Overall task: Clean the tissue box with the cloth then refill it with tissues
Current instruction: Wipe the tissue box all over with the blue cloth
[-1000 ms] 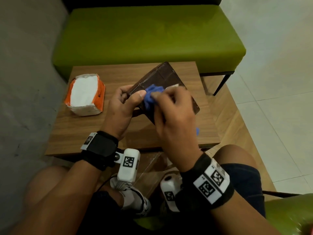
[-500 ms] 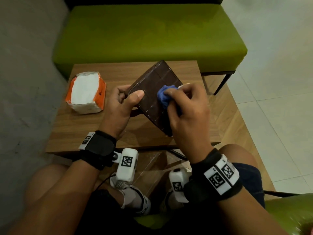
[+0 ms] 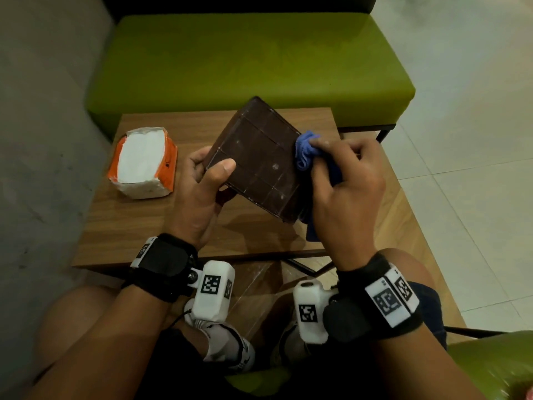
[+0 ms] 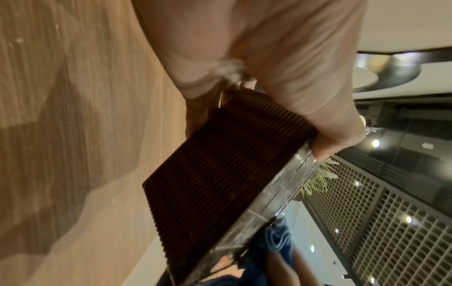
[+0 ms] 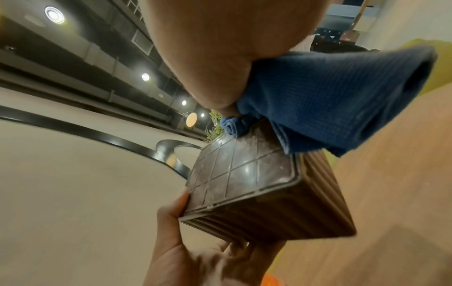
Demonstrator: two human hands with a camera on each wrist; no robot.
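A dark brown tissue box [image 3: 256, 157] with a grid-lined flat face and ribbed sides [image 4: 220, 164] is tilted above the wooden table [image 3: 138, 226]. My left hand [image 3: 202, 186] grips its left edge, thumb on the grid face [image 5: 234, 168]. At the box's right edge my right hand [image 3: 343, 180] holds a bunched blue cloth [image 3: 305, 150] and presses it there; the cloth [image 5: 330, 100] hangs past the corner. An orange and white tissue pack [image 3: 142, 161] lies on the table's left side.
A green bench [image 3: 245, 62] stands behind the table. A grey wall runs along the left and pale floor tiles [image 3: 476, 140] lie to the right. My knees and shoes are under the table's near edge.
My right hand has drawn the cloth across the grid face from the left part to the right edge. The left hand keeps its grip, and the box has tilted slightly.
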